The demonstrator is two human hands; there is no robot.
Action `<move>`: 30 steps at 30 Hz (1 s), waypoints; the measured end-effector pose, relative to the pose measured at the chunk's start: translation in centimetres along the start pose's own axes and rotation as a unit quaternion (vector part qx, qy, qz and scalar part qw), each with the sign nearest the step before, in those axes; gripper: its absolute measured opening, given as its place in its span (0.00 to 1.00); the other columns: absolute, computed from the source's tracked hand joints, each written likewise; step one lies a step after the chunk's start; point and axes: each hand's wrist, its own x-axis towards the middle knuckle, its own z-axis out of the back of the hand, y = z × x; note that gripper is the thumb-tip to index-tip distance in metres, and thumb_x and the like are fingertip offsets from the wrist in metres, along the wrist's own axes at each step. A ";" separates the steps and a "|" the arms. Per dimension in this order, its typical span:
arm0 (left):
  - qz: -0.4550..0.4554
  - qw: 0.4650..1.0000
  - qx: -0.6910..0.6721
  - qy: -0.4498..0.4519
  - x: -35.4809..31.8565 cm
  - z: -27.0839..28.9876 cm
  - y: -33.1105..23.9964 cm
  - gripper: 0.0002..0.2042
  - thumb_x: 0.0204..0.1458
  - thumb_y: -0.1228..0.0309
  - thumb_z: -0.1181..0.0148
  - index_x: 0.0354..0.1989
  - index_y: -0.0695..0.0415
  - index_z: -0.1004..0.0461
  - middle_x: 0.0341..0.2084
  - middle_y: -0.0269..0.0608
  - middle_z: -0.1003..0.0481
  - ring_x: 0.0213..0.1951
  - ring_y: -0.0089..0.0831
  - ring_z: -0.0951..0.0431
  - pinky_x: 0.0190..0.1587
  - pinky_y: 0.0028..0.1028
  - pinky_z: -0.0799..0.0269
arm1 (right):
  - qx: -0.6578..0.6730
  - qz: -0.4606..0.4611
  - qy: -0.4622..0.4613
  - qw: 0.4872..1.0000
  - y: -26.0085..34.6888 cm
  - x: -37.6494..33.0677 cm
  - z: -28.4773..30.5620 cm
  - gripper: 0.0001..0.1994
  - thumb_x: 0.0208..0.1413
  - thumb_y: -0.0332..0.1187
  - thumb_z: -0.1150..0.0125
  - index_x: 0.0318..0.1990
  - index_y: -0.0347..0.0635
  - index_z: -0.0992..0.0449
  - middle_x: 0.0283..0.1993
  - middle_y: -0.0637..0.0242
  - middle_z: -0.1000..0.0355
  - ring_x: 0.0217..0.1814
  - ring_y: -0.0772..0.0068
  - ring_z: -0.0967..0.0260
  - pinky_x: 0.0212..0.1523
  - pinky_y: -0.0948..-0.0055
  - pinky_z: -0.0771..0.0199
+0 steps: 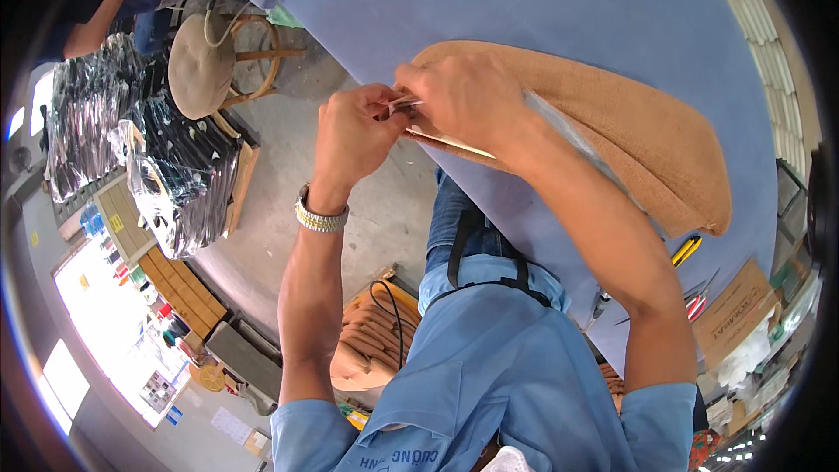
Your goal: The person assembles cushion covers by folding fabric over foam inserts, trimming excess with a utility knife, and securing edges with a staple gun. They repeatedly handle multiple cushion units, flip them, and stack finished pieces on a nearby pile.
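Note:
A long, curved tan upholstered cushion point(612, 114) lies on a blue-covered table point(559, 0). A greyish-white band point(572, 127) shows along its side, partly behind my right forearm. My left hand point(358, 127), with a metal watch on its wrist, is closed at the cushion's left end, beyond the table edge. My right hand point(463, 96) is closed right beside it, lying over the cushion. Between the fingertips of both hands is a thin, pale strip point(405, 103). The fingers hide most of what they grip.
Yellow-handled cutters point(686, 250), red-handled scissors point(696, 308) and a cardboard box point(736, 315) sit at the right. A round padded stool point(201, 65) and plastic-wrapped stacks point(188, 175) stand at the left. Another person's arm point(109, 13) appears at the upper left.

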 end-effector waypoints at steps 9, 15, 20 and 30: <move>0.001 0.998 -0.055 0.040 1.5 0.0 1.5 0.11 0.49 0.72 0.30 0.38 0.66 0.15 0.24 0.41 0.17 0.27 0.22 0.20 0.32 0.26 0.25 | 0.007 -0.081 0.084 0.993 -0.9 1.6 0.2 0.07 0.49 0.37 0.28 0.35 0.49 0.18 0.29 0.56 0.19 0.36 0.48 0.19 0.36 0.53 0.22; -0.009 0.992 -0.122 0.042 1.9 1.0 1.3 0.10 0.48 0.70 0.30 0.34 0.66 0.17 0.24 0.41 0.18 0.27 0.26 0.19 0.33 0.27 0.24 | 0.042 -0.137 0.107 0.984 -0.3 2.8 2.1 0.10 0.47 0.40 0.25 0.32 0.48 0.18 0.30 0.60 0.19 0.39 0.51 0.19 0.37 0.53 0.25; -0.021 0.988 -0.138 0.071 1.8 1.0 1.9 0.10 0.52 0.70 0.31 0.33 0.67 0.19 0.24 0.36 0.20 0.28 0.21 0.22 0.32 0.24 0.25 | 0.022 -0.146 0.092 0.985 -0.3 2.2 2.2 0.12 0.45 0.42 0.23 0.31 0.48 0.18 0.29 0.61 0.19 0.35 0.53 0.21 0.36 0.55 0.26; -0.060 0.972 -0.206 0.099 1.9 1.6 1.6 0.16 0.52 0.65 0.29 0.48 0.59 0.18 0.37 0.44 0.17 0.38 0.28 0.18 0.43 0.31 0.23 | 0.028 -0.146 0.101 0.984 -0.8 2.0 4.0 0.12 0.49 0.42 0.25 0.37 0.49 0.15 0.34 0.59 0.17 0.38 0.54 0.20 0.39 0.57 0.24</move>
